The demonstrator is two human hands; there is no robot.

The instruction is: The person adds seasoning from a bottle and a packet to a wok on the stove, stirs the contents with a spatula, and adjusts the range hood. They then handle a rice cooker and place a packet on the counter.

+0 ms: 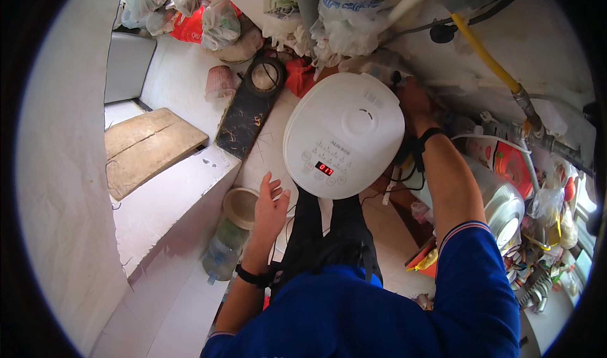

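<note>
Directly before me stands a white rice cooker [344, 135] with an AUX mark, its lid down and red digits lit on the panel. My right hand [413, 97] reaches past its right rear side, close to a black plug or knob by the wall; the fingertips are partly hidden, so a grip cannot be made out. Left of the cooker, my left hand [272, 206] hangs in the air with its fingers apart and nothing in it. A beige round bowl or bucket [241, 208] lies just beyond that hand, and a large clear plastic bottle [223, 251] is below it.
A wooden board [154, 144] rests on the white ledge [189, 187] at left. Behind it are a black stove-like slab [249, 111] and a pink basket [220, 80]. Plastic bags [348, 21] hang above. A yellow hose [486, 52] and stacked metal lids [505, 216] are at right.
</note>
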